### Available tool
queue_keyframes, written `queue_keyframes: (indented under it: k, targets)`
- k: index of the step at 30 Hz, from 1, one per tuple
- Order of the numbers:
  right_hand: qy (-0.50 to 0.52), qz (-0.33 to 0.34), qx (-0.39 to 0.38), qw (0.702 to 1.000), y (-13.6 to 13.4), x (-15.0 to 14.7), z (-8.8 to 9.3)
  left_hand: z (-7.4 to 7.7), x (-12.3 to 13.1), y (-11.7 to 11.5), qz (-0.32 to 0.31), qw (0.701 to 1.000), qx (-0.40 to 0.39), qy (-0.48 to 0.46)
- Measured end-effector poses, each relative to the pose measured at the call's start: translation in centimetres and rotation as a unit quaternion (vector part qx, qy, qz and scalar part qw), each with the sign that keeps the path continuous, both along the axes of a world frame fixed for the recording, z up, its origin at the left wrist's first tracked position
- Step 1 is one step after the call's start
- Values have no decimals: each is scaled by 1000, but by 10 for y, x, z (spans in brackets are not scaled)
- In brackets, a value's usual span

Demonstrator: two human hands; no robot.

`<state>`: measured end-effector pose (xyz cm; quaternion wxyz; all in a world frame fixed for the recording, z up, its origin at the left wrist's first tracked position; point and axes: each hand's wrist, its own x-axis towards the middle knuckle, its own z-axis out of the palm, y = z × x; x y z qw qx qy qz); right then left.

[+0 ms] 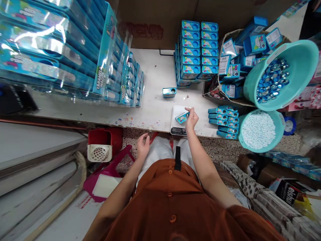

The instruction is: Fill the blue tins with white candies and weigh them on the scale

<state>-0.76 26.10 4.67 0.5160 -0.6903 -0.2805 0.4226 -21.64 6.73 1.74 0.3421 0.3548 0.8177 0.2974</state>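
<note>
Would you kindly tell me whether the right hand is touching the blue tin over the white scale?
Touching: the head view shows the right hand with its fingers on the right end of the blue tin.

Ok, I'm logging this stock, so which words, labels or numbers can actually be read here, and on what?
"elshu" (uncertain, possibly cut off): white letters on the black box.
Blue tin in the right hand: label too small to read.
Plastic-wrapped blue packs: print too blurred to read.
Digital scale: display too small to read.
</note>
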Motion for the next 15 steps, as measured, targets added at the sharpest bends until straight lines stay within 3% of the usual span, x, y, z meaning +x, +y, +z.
queue_keyframes:
  k: [4,11,15]
  targets:
    - [-63,32,38,997,-1,5,-7,0,0,-1,5,1000,3,-3]
    - [-107,128,47,985,-5,18,0,-5,2,-2,9,1000,-2,-10]
    - [-102,102,73,987,-15,52,-2,-13,3,1,13,1000,10,-21]
